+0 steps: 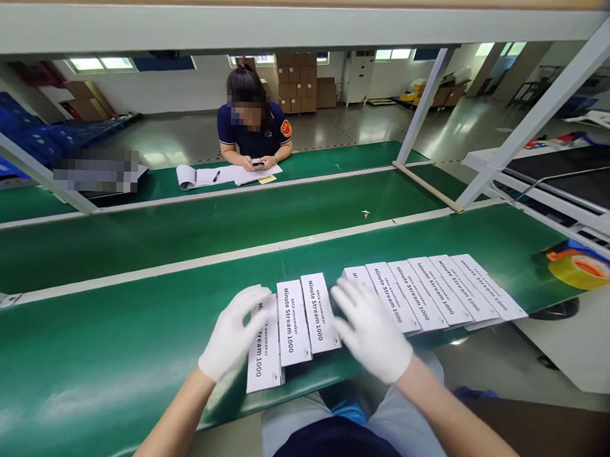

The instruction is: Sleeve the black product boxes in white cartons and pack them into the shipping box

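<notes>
Three white printed boxes lie side by side on the green work surface point(131, 336) in front of me: a left box point(264, 360), a middle box point(294, 321) and a right box point(321, 312). My left hand point(236, 333), in a white glove, rests at the left box and covers part of its upper end, fingers curved apart. My gloved right hand point(370, 327) is spread between the right box and a row of several similar boxes point(423, 292), hiding part of the row's left end. Neither hand is closed round a box.
Rolls of tape point(584, 268) lie at the right end. Across the green tables a person point(251, 130) holds a phone beside papers point(201, 178). A white frame post point(424, 109) and an overhead beam point(292, 31) stand between us.
</notes>
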{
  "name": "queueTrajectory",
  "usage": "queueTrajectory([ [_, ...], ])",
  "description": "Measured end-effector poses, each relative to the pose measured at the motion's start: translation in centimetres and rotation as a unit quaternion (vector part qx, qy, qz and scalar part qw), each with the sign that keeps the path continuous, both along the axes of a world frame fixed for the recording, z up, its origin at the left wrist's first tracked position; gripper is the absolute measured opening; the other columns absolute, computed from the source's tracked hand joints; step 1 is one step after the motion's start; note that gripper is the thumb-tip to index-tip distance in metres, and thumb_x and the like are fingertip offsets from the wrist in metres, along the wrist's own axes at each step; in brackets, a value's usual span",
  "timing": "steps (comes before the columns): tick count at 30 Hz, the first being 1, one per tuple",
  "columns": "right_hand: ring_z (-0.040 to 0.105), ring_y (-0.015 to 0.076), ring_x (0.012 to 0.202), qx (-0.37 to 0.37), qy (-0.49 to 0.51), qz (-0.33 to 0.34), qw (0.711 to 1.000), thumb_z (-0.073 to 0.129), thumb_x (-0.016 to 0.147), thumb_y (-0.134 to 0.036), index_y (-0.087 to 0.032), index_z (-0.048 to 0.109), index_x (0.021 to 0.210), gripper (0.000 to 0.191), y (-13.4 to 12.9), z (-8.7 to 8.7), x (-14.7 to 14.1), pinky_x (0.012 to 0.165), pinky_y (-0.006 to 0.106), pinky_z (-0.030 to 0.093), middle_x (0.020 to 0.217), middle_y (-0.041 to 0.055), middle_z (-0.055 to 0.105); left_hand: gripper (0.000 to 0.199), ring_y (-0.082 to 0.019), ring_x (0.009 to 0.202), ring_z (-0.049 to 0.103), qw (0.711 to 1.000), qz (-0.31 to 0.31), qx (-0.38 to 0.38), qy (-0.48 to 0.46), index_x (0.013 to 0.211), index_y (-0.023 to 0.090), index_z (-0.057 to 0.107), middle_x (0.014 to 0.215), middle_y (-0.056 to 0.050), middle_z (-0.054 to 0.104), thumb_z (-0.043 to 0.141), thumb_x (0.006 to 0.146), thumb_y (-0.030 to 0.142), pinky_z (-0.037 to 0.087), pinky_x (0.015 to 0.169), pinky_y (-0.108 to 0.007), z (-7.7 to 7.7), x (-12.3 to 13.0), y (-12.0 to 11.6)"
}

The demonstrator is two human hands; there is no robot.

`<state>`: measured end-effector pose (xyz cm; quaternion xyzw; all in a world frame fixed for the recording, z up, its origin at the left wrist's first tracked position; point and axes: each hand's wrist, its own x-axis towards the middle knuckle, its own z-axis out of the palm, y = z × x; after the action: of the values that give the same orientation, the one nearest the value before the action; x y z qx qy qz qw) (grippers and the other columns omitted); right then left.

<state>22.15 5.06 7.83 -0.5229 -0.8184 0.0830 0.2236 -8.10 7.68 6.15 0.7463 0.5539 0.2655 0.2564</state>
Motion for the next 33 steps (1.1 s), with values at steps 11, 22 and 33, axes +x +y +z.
queueTrajectory([
  [11,0.027,0.0451,0.151,-0.01,-0.072,-0.117,0.99,0.035,0.107,-0.042,-0.006,0.055,0.147,0.058,5.6,-2.9,0.7,0.124,0.064,0.022,0.155,0.0199,0.049,0.092,-0.056,0.154,0.017,0.95,-0.145,0.015,0.277,0.155,0.041,0.047,0.169,-0.01,0.035,0.079,0.074,0.071,0.026,0.11,-0.083,0.8,5.1,-4.0],
  [22,0.058,0.0432,0.132,-0.252,0.096,-0.258,0.928,0.04,0.103,-0.051,-0.006,0.044,0.154,0.068,6.0,-2.5,0.8,0.108,0.058,0.047,0.142,0.0274,0.059,0.089,-0.041,0.158,0.025,0.991,0.089,-0.035,0.094,0.162,0.02,0.035,0.172,-0.016,0.025,0.062,0.09,0.063,0.031,0.125,-0.058,0.3,1.5,-3.6],
  [33,0.069,0.0319,0.113,-0.187,0.241,-0.243,0.921,0.053,0.099,-0.053,-0.025,0.059,0.138,0.048,2.8,-1.8,-1.3,0.098,0.045,0.057,0.123,0.0101,0.072,0.039,-0.031,0.112,0.073,0.972,0.112,-0.192,-0.074,0.121,0.025,0.071,0.123,-0.006,0.077,0.063,0.092,0.049,0.057,0.094,-0.04,-0.2,0.5,-4.5],
])
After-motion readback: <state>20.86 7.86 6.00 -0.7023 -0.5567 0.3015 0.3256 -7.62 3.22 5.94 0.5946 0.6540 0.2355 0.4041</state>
